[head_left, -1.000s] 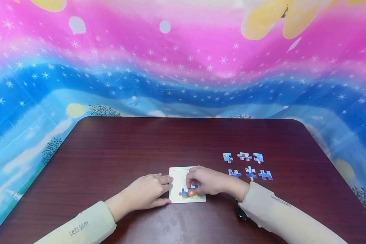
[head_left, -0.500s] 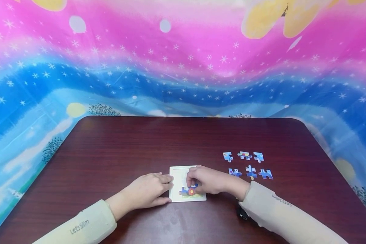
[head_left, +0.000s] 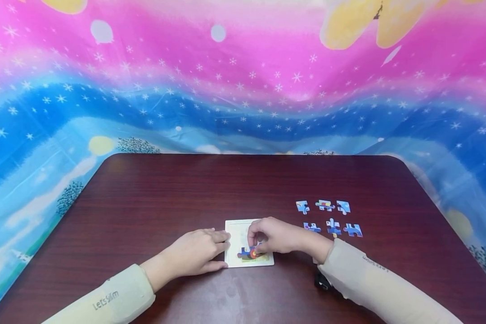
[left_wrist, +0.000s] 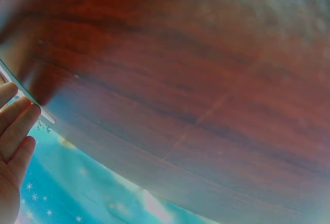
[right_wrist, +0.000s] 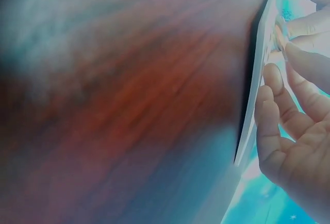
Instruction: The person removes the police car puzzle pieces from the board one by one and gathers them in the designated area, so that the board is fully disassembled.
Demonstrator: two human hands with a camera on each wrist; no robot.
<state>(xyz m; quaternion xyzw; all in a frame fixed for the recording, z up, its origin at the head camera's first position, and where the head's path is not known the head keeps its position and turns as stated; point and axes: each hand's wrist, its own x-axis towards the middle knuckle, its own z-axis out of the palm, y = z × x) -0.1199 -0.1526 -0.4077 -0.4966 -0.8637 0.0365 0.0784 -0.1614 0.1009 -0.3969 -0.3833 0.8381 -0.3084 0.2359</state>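
A square white puzzle board (head_left: 236, 233) lies on the table in the head view. Straight fingers of my left hand (head_left: 198, 252) rest along its left rim, as the left wrist view shows too, where the fingertips (left_wrist: 32, 112) meet the edge. My right hand (head_left: 275, 236) reaches over from the right, pinching a jigsaw piece (head_left: 253, 253) with a red round shape between thumb and index finger, low over the board's front part. The right wrist view catches that piece (right_wrist: 279, 37) edge-on at the fingertips. Part of it is hidden by the fingers.
Several loose jigsaw pieces lie in two rows right of the board, among them a blue corner piece (head_left: 343, 207) and a blue one (head_left: 353, 230). The dark wooden table (head_left: 178, 193) ends at a colourful cloth backdrop (head_left: 235, 103).
The right thumb and the pinched jigsaw piece have shifted slightly left on the board. My left hand stays at the board's left rim. The loose pieces have not moved.
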